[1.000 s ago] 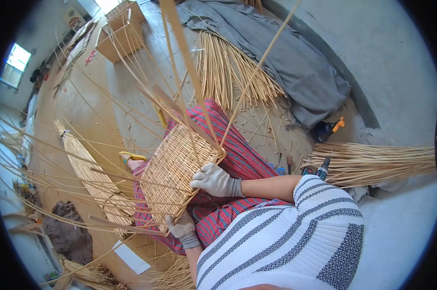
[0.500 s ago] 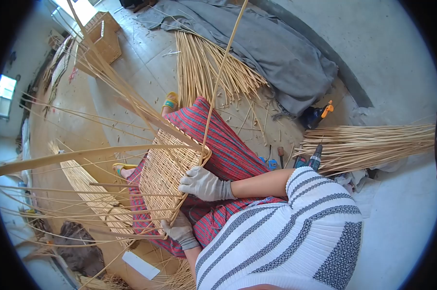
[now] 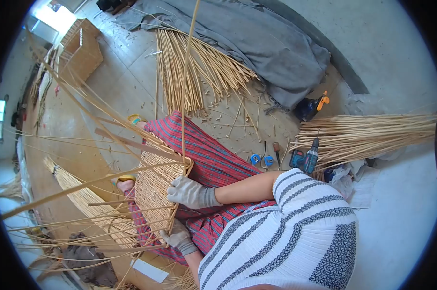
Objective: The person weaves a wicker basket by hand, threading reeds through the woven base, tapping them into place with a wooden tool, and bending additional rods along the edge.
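A woven wicker basket [image 3: 156, 186] lies across my lap, with long loose willow rods [image 3: 73, 191] standing out from its edges, several pointing left and upward. My right hand [image 3: 192, 192], in a pale work glove, closes on the near rim at its upper part. Lower down, my left hand [image 3: 178, 238], also gloved, grips the same rim near the bottom corner. Its fingertips are partly hidden behind the weave. Red checked cloth [image 3: 204, 140] covers my legs under the basket.
A fan of cut rods [image 3: 179, 72] lies on the floor beside grey cloth [image 3: 271, 58]. To the right are a rod bundle [image 3: 373, 137], a cordless drill [image 3: 305, 157], a screwdriver [image 3: 276, 151] and blue tape measures [image 3: 261, 160]. Another tied bundle [image 3: 90, 205] lies left.
The view has shifted, so most of the scene sits further left. The basket and its rods have tilted slightly. Both hands keep their places on the rim.
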The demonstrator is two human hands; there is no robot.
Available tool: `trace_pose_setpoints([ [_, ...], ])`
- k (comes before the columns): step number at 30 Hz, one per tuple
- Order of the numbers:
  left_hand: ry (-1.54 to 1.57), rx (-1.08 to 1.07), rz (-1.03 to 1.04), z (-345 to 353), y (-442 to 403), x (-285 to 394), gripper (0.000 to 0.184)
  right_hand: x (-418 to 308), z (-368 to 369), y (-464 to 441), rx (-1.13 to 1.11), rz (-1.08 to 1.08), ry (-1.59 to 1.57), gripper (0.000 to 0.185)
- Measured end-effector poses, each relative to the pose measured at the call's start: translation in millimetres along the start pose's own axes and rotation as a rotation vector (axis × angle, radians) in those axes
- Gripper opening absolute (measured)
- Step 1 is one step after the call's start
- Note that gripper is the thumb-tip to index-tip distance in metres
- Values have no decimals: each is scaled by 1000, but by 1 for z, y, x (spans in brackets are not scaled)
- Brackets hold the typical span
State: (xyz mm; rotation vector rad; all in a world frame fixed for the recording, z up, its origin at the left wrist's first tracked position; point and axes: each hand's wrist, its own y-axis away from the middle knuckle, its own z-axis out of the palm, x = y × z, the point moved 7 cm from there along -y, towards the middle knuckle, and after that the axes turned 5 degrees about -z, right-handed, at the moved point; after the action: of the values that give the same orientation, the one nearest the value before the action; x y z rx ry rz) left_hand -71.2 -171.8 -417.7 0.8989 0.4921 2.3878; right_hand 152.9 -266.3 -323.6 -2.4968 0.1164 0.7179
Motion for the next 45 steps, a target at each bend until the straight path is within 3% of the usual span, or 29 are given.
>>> trace_pose_setpoints([
  [8, -125, 62, 37, -4, -4, 0, 57, 3, 10, -5, -25, -17, 11, 10],
  [12, -176, 172, -61, -1, 1, -3, 67, 6, -21, -8, -43, -134, -252, 13],
  [14, -301, 198, -65, -15, -1, 5, 69, 30, -69, -3, 17, 9, -488, 22],
  [16, -304, 233, -16, -22, -8, 8, 71, 79, -100, 18, 326, 99, -332, 24],
  [18, -270, 283, 18, -36, -11, 11, 72, 163, -95, 47, 510, 520, -539, 26],
  [20, -236, 249, 17, -20, -6, 2, 73, 252, -88, 86, 482, 858, -343, 41],
  [22, -258, 284, 136, -10, -3, 6, 74, 333, -55, 137, 286, 1009, 260, 52],
  [24, -282, 269, 147, -7, -4, 7, 74, 384, -51, 152, 170, 1213, 284, 52],
  [28, -288, 393, 153, 11, 4, 0, 71, 474, -41, 153, 4, 1320, 371, 60],
  [31, -224, 489, 121, 21, 6, -3, 68, 522, -20, 173, -27, 1603, 275, 42],
  [34, -149, 637, 146, 42, 16, -15, 70, 540, -13, 179, -128, 1678, 213, 39],
  [35, -114, 680, 157, 48, 18, -17, 71, 538, -15, 179, -134, 1686, 187, 46],
  [38, -279, 643, 172, 10, 9, 1, 86, 540, -21, 187, -33, 1670, 132, 56],
  [40, -290, 624, 153, 13, 8, 0, 85, 560, -11, 203, -113, 1658, 84, 59],
  [42, -302, 600, 137, 13, 8, 1, 85, 576, 3, 203, -84, 1366, -56, 48],
  [45, -257, 513, 110, 13, 5, -1, 85, 579, 3, 207, -87, 1315, -240, 54],
])
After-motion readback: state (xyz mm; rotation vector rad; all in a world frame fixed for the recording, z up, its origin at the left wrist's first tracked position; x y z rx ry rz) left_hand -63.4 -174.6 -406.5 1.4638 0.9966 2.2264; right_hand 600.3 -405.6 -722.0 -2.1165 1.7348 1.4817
